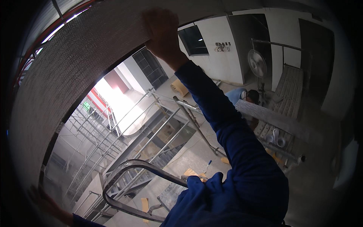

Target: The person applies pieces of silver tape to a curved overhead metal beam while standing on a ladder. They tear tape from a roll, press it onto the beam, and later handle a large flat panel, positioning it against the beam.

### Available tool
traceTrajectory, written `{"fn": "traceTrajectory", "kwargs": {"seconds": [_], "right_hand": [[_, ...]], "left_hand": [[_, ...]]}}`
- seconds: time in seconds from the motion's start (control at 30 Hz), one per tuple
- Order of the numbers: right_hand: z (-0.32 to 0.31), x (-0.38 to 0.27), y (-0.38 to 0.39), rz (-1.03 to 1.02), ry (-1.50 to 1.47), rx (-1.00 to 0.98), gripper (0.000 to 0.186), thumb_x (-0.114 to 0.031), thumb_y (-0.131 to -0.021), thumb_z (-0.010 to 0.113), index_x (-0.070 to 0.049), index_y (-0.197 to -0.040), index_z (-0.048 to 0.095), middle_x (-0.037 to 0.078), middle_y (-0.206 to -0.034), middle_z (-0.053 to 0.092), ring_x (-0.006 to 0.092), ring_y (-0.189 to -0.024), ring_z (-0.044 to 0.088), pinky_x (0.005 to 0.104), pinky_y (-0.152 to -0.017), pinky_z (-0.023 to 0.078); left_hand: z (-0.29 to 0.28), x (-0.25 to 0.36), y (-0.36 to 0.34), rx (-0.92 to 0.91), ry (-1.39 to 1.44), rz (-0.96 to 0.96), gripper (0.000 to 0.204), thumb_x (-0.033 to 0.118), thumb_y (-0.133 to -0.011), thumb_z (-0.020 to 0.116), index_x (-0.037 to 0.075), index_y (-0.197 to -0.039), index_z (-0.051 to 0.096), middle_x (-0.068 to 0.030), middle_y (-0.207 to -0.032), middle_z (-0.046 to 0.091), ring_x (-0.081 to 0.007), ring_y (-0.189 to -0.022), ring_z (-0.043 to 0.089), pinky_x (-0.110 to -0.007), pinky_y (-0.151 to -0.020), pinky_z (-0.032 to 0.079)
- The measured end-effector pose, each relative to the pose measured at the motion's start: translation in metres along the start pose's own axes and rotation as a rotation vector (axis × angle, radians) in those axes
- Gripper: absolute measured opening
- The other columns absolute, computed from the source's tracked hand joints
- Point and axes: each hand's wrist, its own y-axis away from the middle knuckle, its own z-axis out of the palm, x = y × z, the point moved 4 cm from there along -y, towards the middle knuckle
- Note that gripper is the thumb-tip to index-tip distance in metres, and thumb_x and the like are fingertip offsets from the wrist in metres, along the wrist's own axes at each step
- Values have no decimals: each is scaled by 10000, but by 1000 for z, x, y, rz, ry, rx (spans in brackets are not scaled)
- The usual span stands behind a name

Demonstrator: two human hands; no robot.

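A wide, silvery-grey sheet with a crinkled foil-like face [87,49] covers a large surface at the upper left, with a dark lower edge. My right arm, in a dark blue sleeve, reaches up, and my right hand [160,34] is against the sheet near its right part. Motion blurs its fingers. Low on the left, my left hand [49,204] is in shadow beside the sheet's lower end. Its fingers are too dark to read, and I cannot tell whether they touch the edge. A curved metal guard rail [132,163] loops just below me.
Scaffold tubes [147,145] rise left of centre around an opening and stairs. Below right, a person [237,95] in light blue bends beside a foil-covered length [261,111] and a slatted platform [289,90]. White rolls [280,141], a fan [257,63] and a tan roll [179,87] stand around.
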Motion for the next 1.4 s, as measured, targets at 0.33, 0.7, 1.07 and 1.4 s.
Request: {"fn": "traceTrajectory", "kwargs": {"seconds": [0.33,0.7,1.07,1.4], "right_hand": [[0,14,-1,-160,-51,-234,971,-576,-770,873,-36,-1500,529,263,-1496,533,440,-1358,542,588,-1107,456],[8,34,5,-195,-84,-271,904,-583,-876,783,-113,-1578,460,197,-1592,462,394,-1401,529,558,-1160,464],[11,38,11,-218,-37,-285,952,-652,-861,759,-135,-1595,440,183,-1631,410,380,-1470,447,562,-1198,414],[14,44,11,-186,-74,-320,955,-601,-872,781,-100,-1600,417,187,-1634,407,375,-1481,435,537,-1202,411]], "left_hand": [[-55,59,-64,217,1647,-1324,843,169,-973,755,18,-1623,240,-216,-1304,612,-235,-820,760,-315,-670,676],[-51,79,-57,91,1658,-1413,910,170,-984,758,43,-1668,172,-132,-934,702,-132,-581,636,-276,-501,530],[-25,96,-50,-15,1578,-1374,985,180,-934,798,-15,-1655,156,-86,-729,693,-106,-518,619,-258,-446,500],[-29,99,-52,51,1583,-1315,968,185,-948,800,12,-1659,168,-59,-623,649,-108,-506,608,-264,-453,476]]}}
